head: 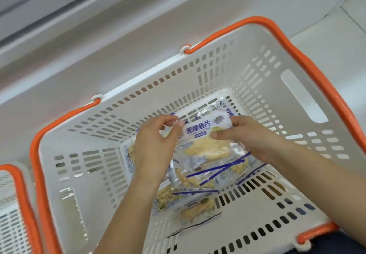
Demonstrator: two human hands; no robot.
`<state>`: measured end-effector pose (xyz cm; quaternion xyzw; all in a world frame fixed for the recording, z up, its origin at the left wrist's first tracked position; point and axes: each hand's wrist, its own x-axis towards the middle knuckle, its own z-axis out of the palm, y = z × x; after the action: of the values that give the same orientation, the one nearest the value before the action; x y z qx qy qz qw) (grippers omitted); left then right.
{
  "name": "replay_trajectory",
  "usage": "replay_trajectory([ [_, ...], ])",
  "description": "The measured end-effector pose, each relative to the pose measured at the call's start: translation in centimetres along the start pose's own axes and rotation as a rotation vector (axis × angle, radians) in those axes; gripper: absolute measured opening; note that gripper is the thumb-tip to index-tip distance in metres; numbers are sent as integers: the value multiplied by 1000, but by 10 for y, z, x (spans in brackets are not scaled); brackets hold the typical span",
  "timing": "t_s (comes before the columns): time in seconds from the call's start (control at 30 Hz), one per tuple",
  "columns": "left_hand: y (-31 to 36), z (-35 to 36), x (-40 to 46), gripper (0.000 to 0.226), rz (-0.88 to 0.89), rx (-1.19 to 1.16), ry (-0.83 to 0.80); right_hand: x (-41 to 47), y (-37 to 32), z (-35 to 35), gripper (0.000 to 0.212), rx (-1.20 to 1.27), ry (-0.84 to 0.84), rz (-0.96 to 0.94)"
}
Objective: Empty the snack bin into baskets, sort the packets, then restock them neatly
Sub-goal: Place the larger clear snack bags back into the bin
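— So where's the packet [206, 133]?

— Inside the basket [257, 79], lifted a little over the pile [200, 174] on its floor. It is a clear pouch with a white and blue label and pale yellow pieces showing through.

— Who has it?

— Both hands. The left hand [153, 144] pinches its left end, thumb and fingertips curled onto the edge. The right hand [251, 137] grips the right end, thumb on the front of the label, fingers wrapped behind.

— And under it?

— More packets of the same sort, overlapping at odd angles, some with blue strokes across the plastic. They cover the middle of the basket floor and reach toward the near wall. I cannot count them.

— Describe the basket.

— White plastic, slotted walls and base, with orange handles [309, 61] folded down along the rim. One handle runs round the far and right side, the other round the left side, and both hook into white clips on the far rim.

— Anything beside it?

— A second basket [11, 210] of the same kind, just at the left edge, only a corner showing. Both sit next to a long white unit [65, 42] that runs across the top of the view. At the bottom right, a bit of dark cloth [336, 243] shows past the rim
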<state>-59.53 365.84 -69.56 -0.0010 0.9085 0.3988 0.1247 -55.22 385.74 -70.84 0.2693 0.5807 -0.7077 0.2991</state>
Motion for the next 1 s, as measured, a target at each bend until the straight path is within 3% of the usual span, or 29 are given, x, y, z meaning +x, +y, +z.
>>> replay_trajectory([
  [0.07, -32, -5, 6, 20, -58, 138, 51, 7, 4, -10, 29, -151, 185, -15],
  [0.2, -91, -5, 5, 52, -278, 476, -219, 22, 9, -35, 92, -164, 332, 32],
  [0.3, -93, 11, -1, 60, -176, 500, -182, 44, 30, -54, 138, -48, 346, 95],
  [0.33, -88, 18, -2, 59, -140, 493, -156, 48, 36, -57, 138, -30, 333, 94],
  [0.4, -79, 35, -2, 62, -109, 536, -186, 45, 34, -52, 113, -11, 319, 109],
  [0.5, -68, 51, -2, 63, -188, 498, -272, 42, 28, -48, 87, 21, 333, 135],
  [0.6, -65, 43, 1, 40, -440, -123, -128, 40, 25, -48, 91, 72, 327, 135],
  [0.7, -57, 13, 0, 12, -393, -445, 108, 41, 24, -48, 86, 70, 313, 95],
  [0.77, -42, -7, 1, 12, -249, -477, 73, 39, 20, -40, 104, 57, 271, 83],
  [0.83, -24, -14, 2, 15, -155, -453, -119, 33, 16, -32, 117, 34, 196, 74],
  [0.9, -8, -5, -1, 14, -120, -361, -286, 22, 8, -20, 91, 34, 85, 66],
  [1.0, 2, 23, -6, 16, -42, -250, -273, 10, 5, -8, 51, 22, -197, 74],
])
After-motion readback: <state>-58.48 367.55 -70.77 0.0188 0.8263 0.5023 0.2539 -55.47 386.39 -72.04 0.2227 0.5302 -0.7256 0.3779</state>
